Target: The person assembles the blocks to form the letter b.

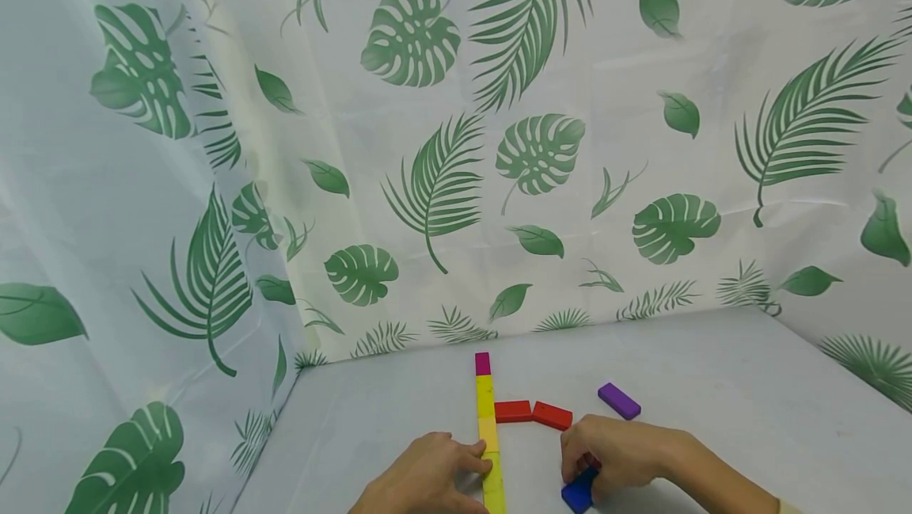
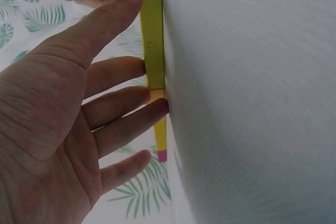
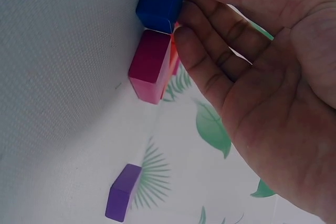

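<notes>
Left hand (image 1: 427, 478) lies flat on the tabletop (image 1: 712, 387), fingers (image 2: 121, 106) straight and slightly spread, their tips pressed against the left side of the line of blocks (image 1: 488, 435). Nothing is gripped; contact is by fingertip only. The line runs away from the person: yellow-green nearest, then yellow pieces, with one magenta block (image 1: 483, 363) at the far end. In the left wrist view the thumb lies along the top of the yellow-green block (image 2: 152, 35).

Right hand (image 1: 616, 451) rests on the tabletop to the right of the line, well apart from it. Its fingers (image 3: 210, 61) are bent over a blue block (image 1: 579, 492), which shows at the lower edge of the hand. In the right wrist view a pink-red block (image 3: 151, 66) sits end to end against the blue one, the fingertips touching both. Whether the thumb closes the grip cannot be told.

Two red blocks (image 1: 533, 413) lie end to end just right of the line, the left one touching it. A purple block (image 1: 618, 401) lies apart, beyond the right hand. A leaf-printed curtain (image 1: 442, 142) encloses the tabletop on three sides.
</notes>
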The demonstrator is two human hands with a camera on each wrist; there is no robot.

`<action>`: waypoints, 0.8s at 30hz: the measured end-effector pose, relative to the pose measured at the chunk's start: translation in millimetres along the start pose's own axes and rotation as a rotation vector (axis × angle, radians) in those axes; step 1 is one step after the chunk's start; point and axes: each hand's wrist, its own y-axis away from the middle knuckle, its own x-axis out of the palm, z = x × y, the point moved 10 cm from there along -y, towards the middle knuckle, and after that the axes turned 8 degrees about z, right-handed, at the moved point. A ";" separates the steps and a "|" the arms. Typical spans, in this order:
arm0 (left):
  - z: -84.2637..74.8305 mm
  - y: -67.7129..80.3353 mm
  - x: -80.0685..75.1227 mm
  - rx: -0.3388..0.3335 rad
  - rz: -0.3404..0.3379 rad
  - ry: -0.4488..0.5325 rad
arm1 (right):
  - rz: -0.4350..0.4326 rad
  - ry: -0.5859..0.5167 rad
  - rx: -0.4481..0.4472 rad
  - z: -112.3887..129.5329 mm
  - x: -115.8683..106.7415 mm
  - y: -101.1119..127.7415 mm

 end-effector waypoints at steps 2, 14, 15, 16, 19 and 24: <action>-0.4 0.1 0.3 0.002 -0.002 -0.012 | -0.016 -0.037 0.041 3.4 -2.7 1.9; -2.2 0.7 -0.8 0.022 -0.007 -0.044 | -0.300 -0.060 0.046 -8.5 -44.7 7.4; -2.2 0.6 -0.7 0.023 -0.007 -0.047 | -0.323 -0.062 0.052 -9.8 -47.6 8.6; -2.2 0.6 -0.6 0.023 -0.006 -0.047 | -0.346 -0.064 0.054 -11.2 -50.3 9.9; -2.0 0.7 -0.4 0.021 -0.006 -0.047 | -0.416 -0.050 0.060 -13.2 -57.7 14.4; -2.2 0.1 -1.5 0.022 -0.004 -0.063 | -0.506 -0.012 0.058 -15.9 -67.0 20.8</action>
